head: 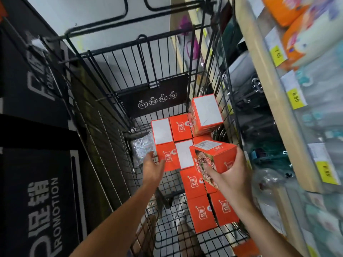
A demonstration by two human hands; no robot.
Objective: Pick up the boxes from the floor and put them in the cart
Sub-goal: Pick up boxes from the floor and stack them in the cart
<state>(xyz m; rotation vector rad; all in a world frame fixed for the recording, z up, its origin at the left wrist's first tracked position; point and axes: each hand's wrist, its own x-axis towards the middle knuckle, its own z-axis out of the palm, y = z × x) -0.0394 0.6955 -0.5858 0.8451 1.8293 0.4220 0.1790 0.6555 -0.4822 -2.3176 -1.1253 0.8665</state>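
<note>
I look down into a black wire cart (104,115). Several orange boxes (196,182) lie in rows on its floor, some with a white face up. Another orange box (206,113) sits tilted on top at the far right. My right hand (230,175) grips one orange box (215,156) from below and from the side, held above the stack. My left hand (153,166) reaches in with relaxed fingers, its fingertips touching a lower orange box (166,156) at the stack's left edge.
A silvery plastic packet (142,147) lies in the cart left of the boxes. A black promotion sign (42,201) stands on the left. Shelves with packaged goods and yellow price tags (297,97) run along the right, close to the cart.
</note>
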